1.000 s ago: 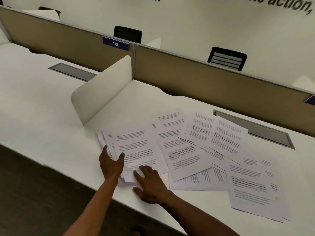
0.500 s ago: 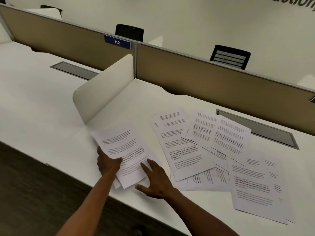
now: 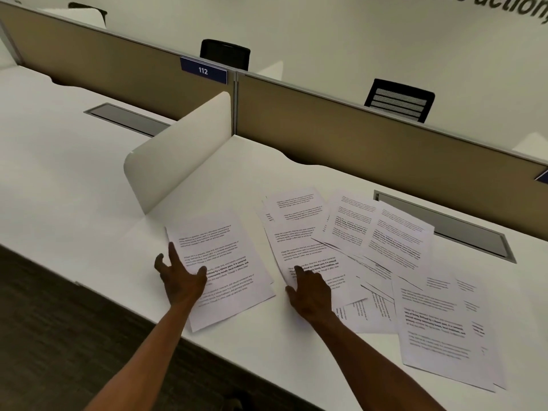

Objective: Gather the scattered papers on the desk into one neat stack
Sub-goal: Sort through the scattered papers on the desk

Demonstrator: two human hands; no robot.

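We see a small stack (image 3: 222,262) of printed sheets lying near the front edge of the white table (image 3: 74,188), its top sheet skewed over those beneath. The left hand (image 3: 181,280) rests on the stack's left edge, fingers spread apart and flat, gripping nothing. To the right, apart from the stack, loose papers (image 3: 370,241) fan across the table and overlap one another, with more sheets (image 3: 444,330) lying nearer the front edge at far right. The right hand (image 3: 311,295) presses on the nearest loose sheet (image 3: 299,250), fingers apart, index extended. A white divider (image 3: 178,161) stands behind the stack, meeting a tan partition (image 3: 355,137) labelled 112.
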